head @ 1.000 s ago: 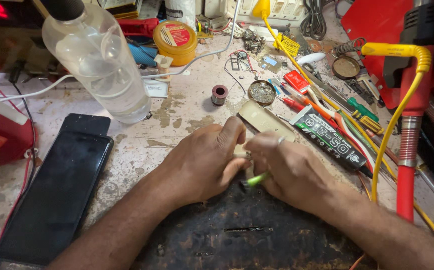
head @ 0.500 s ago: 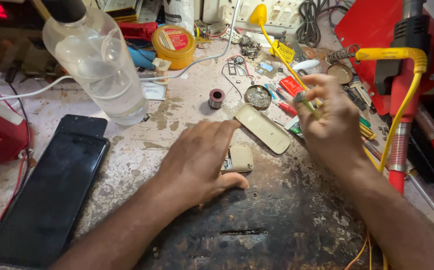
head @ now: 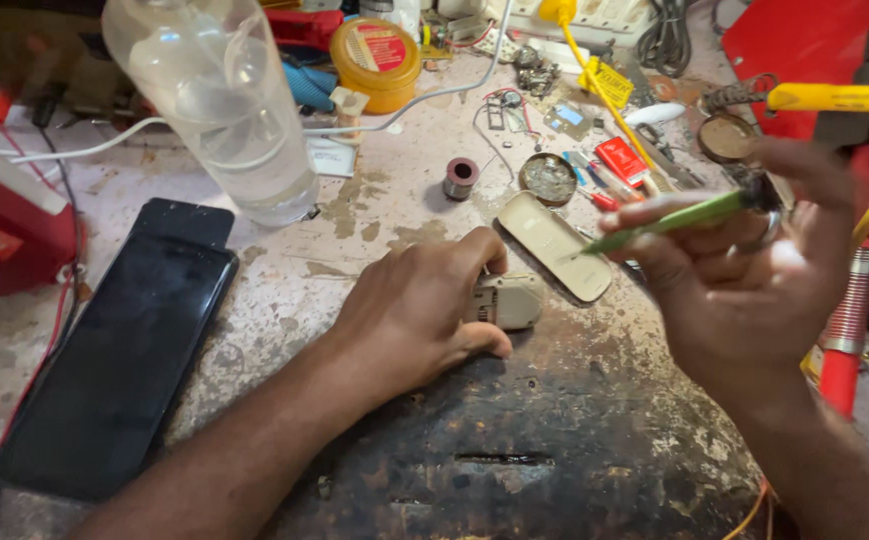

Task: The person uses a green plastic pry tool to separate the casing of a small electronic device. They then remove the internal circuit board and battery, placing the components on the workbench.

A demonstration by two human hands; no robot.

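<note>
My left hand [head: 414, 310] lies on the worn bench and grips a small beige device body [head: 507, 300] at its right side. My right hand [head: 749, 270] is raised to the right and holds a thin green-handled tool [head: 674, 220] that points left, its tip just above a beige back cover [head: 554, 245] lying flat on the bench. The tool's far end is hidden behind my fingers.
A black phone [head: 119, 360] lies face up at the left. A clear plastic bottle [head: 224, 100] stands at the back left beside a yellow tin [head: 376, 60]. A small solder spool [head: 461, 177], a round dish [head: 548, 178], small screwdrivers and red tools with a yellow cable [head: 834, 97] crowd the right.
My right hand left the device, reached to the cluttered right side, and now holds the green tool up near the back cover. My left hand stayed on the device body.
</note>
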